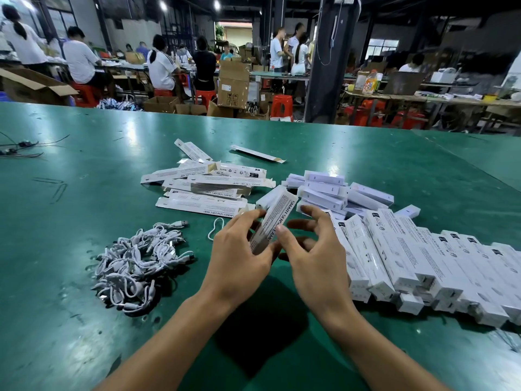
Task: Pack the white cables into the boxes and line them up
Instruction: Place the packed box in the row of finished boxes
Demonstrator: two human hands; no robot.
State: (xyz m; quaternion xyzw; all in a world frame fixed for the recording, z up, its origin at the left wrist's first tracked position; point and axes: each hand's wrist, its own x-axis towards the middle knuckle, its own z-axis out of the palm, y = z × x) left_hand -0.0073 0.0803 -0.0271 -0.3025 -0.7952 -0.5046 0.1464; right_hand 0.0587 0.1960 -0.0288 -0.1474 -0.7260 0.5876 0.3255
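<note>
Two bare forearms reach up from 6 o'clock over the green table (84, 170). At the middle, the left hand (239, 252) grips the near end of a long white "Smart Sensor Lamp" box (277, 218), fingers curled round it, and the box tilts away toward 1 o'clock. The right hand (318, 258) is beside it with its fingers spread and loosely bent, clamped on nothing; its thumb tip lies against the box's side.

From the hands, a tangled pile of white cables (138, 263) lies at 9 o'clock, and one loose cable loop (215, 228) lies just beside the left fingers. At 11 o'clock a heap of flattened box sleeves (205, 190) is spread out, with a lone sleeve (256, 153) farther off at 12. At 1 o'clock sits a jumble of plain white boxes (329, 190). From 3 toward 4 o'clock runs a row of closed boxes (408, 249), side by side and touching, some overlapping.
</note>
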